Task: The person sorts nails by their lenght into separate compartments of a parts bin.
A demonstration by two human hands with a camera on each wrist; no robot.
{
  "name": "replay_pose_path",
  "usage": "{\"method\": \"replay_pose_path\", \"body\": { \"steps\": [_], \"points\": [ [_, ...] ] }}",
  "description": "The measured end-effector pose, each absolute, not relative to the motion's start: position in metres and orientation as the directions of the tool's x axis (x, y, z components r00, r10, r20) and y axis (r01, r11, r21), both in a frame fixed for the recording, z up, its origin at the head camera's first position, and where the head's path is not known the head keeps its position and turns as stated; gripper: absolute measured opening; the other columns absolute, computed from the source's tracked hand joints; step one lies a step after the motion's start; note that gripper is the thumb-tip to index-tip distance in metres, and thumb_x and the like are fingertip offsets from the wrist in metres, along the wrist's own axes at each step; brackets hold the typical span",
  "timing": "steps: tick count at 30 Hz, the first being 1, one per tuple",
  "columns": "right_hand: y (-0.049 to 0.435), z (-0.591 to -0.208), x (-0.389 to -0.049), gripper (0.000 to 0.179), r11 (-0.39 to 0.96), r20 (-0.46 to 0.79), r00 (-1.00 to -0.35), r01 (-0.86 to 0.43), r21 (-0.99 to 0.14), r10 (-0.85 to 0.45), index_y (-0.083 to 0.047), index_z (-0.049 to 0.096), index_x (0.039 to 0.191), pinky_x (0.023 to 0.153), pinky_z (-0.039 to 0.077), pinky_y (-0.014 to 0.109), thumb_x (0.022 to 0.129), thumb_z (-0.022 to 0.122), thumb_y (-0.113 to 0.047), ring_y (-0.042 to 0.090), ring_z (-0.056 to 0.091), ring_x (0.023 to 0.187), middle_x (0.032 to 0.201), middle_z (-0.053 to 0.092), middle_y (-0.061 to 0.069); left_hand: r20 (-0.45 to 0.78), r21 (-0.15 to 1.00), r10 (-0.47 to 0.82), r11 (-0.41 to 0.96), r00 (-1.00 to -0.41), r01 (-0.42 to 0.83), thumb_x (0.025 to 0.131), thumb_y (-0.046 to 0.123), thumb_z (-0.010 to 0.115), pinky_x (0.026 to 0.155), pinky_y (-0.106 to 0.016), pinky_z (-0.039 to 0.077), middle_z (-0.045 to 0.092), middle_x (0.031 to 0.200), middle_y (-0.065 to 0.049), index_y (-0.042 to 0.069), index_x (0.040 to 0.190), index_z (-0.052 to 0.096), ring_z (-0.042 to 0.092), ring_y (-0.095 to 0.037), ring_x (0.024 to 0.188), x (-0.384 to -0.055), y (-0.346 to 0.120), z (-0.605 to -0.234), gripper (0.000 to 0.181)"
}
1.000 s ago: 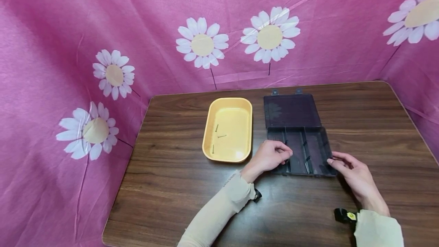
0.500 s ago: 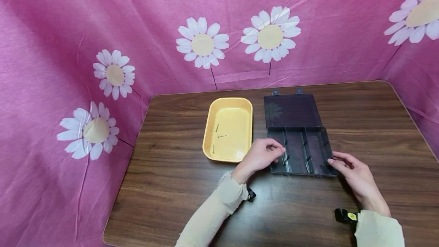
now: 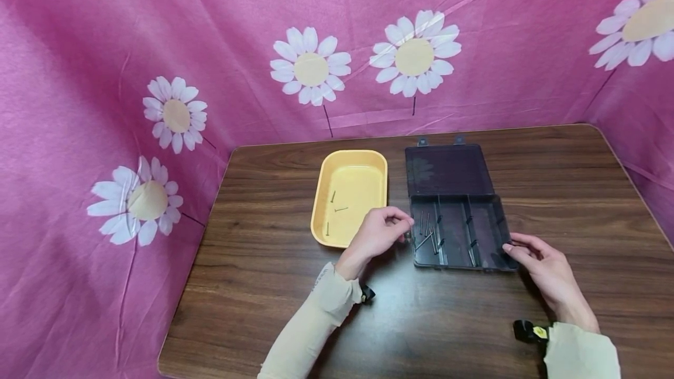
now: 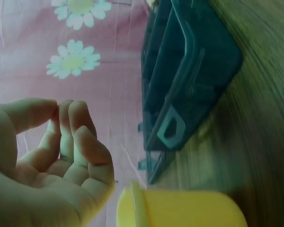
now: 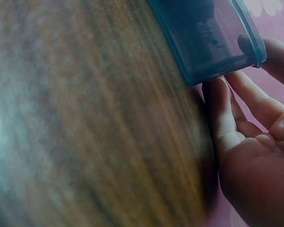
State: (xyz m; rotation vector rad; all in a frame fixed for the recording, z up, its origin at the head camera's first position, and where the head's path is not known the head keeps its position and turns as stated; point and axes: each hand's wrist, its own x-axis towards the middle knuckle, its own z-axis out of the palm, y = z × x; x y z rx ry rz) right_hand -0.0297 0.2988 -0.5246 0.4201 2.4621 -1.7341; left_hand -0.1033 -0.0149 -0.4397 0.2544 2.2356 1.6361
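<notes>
A dark see-through compartment box [image 3: 455, 233] lies on the table, its lid [image 3: 447, 169] folded back behind it. Several thin screws or nails [image 3: 433, 241] lie in its left compartment. To the left stands a yellow tray [image 3: 381, 177], where three more screws or nails [image 3: 341, 209] are spread out. My left hand [image 3: 375, 235] hovers between tray and box, over the tray's near right corner. Its thumb and fingertips meet with nothing visible between them in the left wrist view. My right hand [image 3: 547, 274] pinches the box's right wall, thumb [image 5: 246, 43] over the rim and fingers outside.
Both containers sit on a brown wood-grain table [image 3: 253, 285]. Behind and to the left hangs a pink cloth [image 3: 237, 34] printed with white flowers. The cloth also borders the table's right side.
My left hand has moved left from over the box's left compartment to beside the tray, uncovering the screws or nails there. The right hand, box and tray have stayed put.
</notes>
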Motion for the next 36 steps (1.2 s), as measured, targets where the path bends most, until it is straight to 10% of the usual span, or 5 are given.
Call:
{"method": "replay_pose_path", "body": {
  "steps": [4, 11, 17, 36],
  "points": [
    [0.299, -0.524, -0.03, 0.045, 0.313, -0.247, -0.954, 0.29, -0.904, 0.17, -0.008, 0.054, 0.12, 0.063, 0.042, 0.007, 0.083, 0.062, -0.032, -0.013, 0.052, 0.081, 0.094, 0.055, -0.029, -0.152, 0.954, 0.323, 0.295, -0.934, -0.053, 0.083, 0.014, 0.059, 0.051, -0.021, 0.045, 0.063, 0.069, -0.005, 0.002, 0.088, 0.067, 0.057, -0.01, 0.052, -0.108, -0.027, -0.442, 0.015],
    [0.299, -0.525, -0.03, 0.045, 0.31, -0.242, -0.955, 0.285, -0.907, 0.17, -0.008, 0.053, 0.12, 0.063, 0.042, 0.007, 0.083, 0.062, -0.031, -0.013, 0.052, 0.081, 0.094, 0.055, -0.029, -0.107, 0.957, 0.245, 0.286, -0.964, -0.034, 0.083, 0.011, 0.059, 0.053, -0.023, 0.048, 0.064, 0.075, -0.019, -0.001, 0.089, 0.066, 0.06, -0.026, 0.059, -0.119, -0.05, -0.444, 0.016],
    [0.299, -0.525, -0.03, 0.045, 0.313, -0.241, -0.956, 0.282, -0.907, 0.165, -0.007, 0.053, 0.121, 0.064, 0.042, 0.007, 0.083, 0.062, -0.031, -0.014, 0.053, 0.081, 0.093, 0.056, -0.029, -0.07, 0.9, 0.155, 0.435, -0.985, 0.004, 0.082, 0.017, 0.06, 0.051, -0.023, 0.047, 0.063, 0.07, -0.007, 0.007, 0.085, 0.067, 0.06, -0.017, 0.057, -0.129, -0.068, -0.448, 0.012],
    [0.297, -0.523, -0.03, 0.045, 0.313, -0.231, -0.959, 0.273, -0.91, 0.165, -0.006, 0.053, 0.12, 0.064, 0.042, 0.007, 0.083, 0.062, -0.03, -0.013, 0.052, 0.08, 0.091, 0.057, -0.029, 0.108, 0.405, 0.08, 0.907, -0.991, 0.117, 0.08, 0.01, 0.058, 0.083, -0.034, 0.045, 0.059, 0.096, -0.011, 0.003, 0.097, 0.065, 0.056, -0.027, 0.093, -0.135, -0.088, -0.477, 0.02]
  ]
}}
